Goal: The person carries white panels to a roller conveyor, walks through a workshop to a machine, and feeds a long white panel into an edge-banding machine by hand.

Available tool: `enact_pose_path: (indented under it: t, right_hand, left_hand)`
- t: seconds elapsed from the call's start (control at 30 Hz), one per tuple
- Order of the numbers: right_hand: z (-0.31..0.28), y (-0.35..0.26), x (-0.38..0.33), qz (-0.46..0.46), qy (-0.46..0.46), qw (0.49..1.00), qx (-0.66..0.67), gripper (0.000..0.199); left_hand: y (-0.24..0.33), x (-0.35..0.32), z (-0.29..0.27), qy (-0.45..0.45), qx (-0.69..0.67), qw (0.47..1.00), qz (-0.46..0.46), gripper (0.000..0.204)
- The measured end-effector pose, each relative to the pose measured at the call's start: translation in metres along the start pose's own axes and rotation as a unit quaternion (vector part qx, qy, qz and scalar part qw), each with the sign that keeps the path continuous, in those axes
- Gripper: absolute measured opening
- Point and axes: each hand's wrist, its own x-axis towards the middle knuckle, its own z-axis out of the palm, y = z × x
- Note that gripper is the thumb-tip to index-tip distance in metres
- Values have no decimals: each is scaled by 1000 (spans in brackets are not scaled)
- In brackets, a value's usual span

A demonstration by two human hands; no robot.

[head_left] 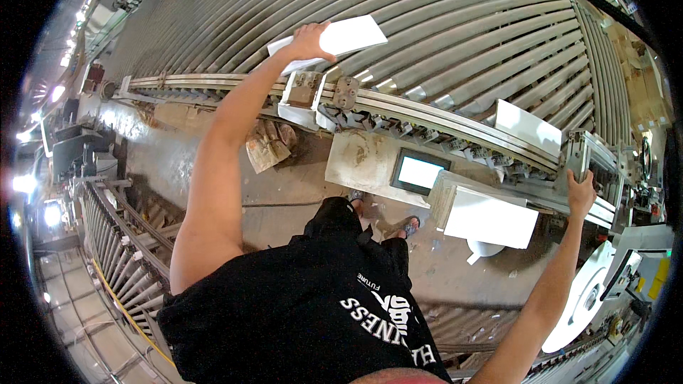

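Observation:
My left hand (307,44) reaches far out over the roller conveyor (455,21), its fingers closed on a few white sheets (357,34). These sheets lie at a slant above the rollers, just beyond the conveyor's near rail (434,115). Off to the right, my right hand (581,192) grips the edge of an upright metal bracket (575,160) at the rail's end. Another white sheet (528,128) leans at the rail just left of that bracket. What my palms cover is hidden.
On this side of the rail are a tablet-like screen (420,171) and a stack of white sheets (491,217). Crumpled brown paper (269,146) lies on the floor. A large white disc (580,299) stands at the right. Another roller track (121,263) runs along the left.

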Motion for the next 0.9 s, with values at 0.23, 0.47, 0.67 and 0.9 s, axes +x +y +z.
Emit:
enact_pose_path:
  t: [0.23, 0.47, 0.67, 0.9]
  right_hand:
    - [9, 3, 5, -22, 26, 999, -8, 82]
    - [5, 2, 7, -15, -19, 999, 27, 85]
    - [25, 24, 7, -20, 3, 1000, -1, 90]
    - [20, 2, 13, -54, -9, 998, 43, 88]
  left_hand:
    - [-97, 15, 19, -91, 102, 989, 63, 132]
    - [-169, -40, 10, -150, 195, 969, 36, 151]
    - [-178, -61, -29, -161, 239, 956, -59, 124]
    - [-30, -66, -25, 187, 158, 967, 71, 79]
